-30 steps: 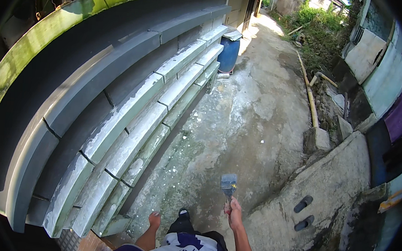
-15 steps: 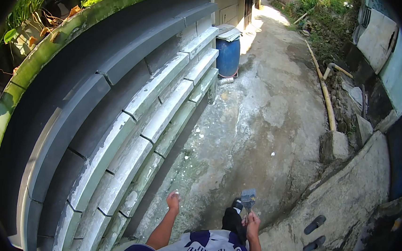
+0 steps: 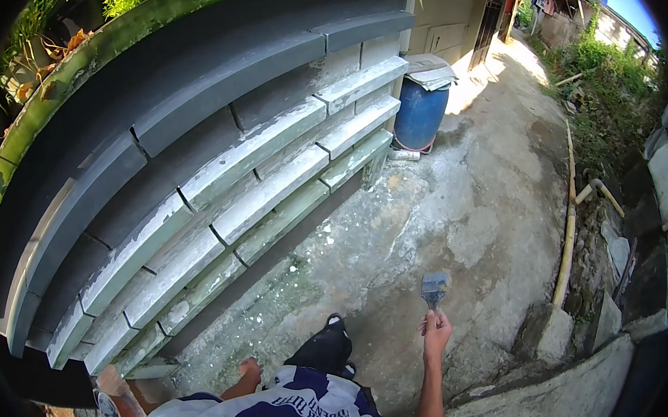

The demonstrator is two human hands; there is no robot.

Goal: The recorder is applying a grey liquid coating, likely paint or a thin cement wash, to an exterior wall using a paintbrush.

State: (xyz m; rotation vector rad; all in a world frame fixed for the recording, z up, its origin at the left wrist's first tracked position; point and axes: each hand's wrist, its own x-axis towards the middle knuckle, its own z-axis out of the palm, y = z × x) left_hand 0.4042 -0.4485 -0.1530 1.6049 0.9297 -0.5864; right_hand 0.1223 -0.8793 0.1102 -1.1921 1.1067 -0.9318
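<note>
My right hand (image 3: 436,330) is closed round the handle of a flat, wide paintbrush (image 3: 435,285) with dark grey, paint-stained bristles. It is held upright over the concrete path, out in front of me. Low beside my body, my left hand (image 3: 250,369) hangs with its fingers curled in; nothing shows in them. To my left curves a stepped wall (image 3: 268,192). Its upper ledges (image 3: 234,83) are dark grey, while the lower ones are patchy white and pale green. Neither hand touches the wall.
A blue barrel (image 3: 420,115) with flat sheets on top stands at the wall's far end. Yellowish pipes (image 3: 569,227) run along the right edge of the path (image 3: 498,214). A sloping concrete slab (image 3: 555,390) lies near right. A brownish box-like object (image 3: 121,396) sits low at left.
My right hand has lifted the paintbrush forward, away from my body. My left hand has drawn back toward my side. The view has turned left, and my legs have shifted.
</note>
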